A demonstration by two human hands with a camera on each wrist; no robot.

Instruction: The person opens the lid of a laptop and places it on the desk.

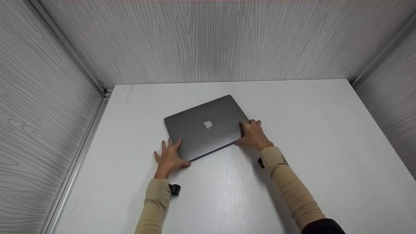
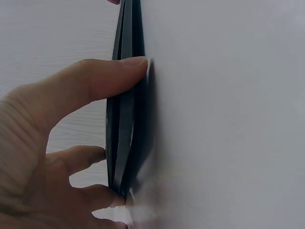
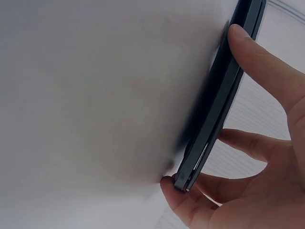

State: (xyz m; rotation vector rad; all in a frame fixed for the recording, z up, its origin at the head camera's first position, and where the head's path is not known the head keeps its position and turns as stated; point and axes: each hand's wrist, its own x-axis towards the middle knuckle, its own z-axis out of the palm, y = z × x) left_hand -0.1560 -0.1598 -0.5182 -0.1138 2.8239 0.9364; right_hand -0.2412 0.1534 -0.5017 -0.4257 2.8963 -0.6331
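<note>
A closed dark grey laptop (image 1: 208,136) with a pale apple logo lies at an angle on the white table. My left hand (image 1: 169,160) grips its near left corner. In the left wrist view, the thumb (image 2: 114,78) crosses the near edge while other fingers reach the lid and side. At the near right corner, my right hand (image 1: 254,135) holds the laptop with the thumb on the near edge. The right wrist view shows fingertips (image 3: 174,188) curled around the side and one finger touching the lid.
Pale wood-grain panels stand behind the white table (image 1: 308,130) and on both sides. A metal rail (image 1: 78,156) runs along the table's left edge. Small black devices (image 1: 175,189) sit at both wrists, by the beige sleeves.
</note>
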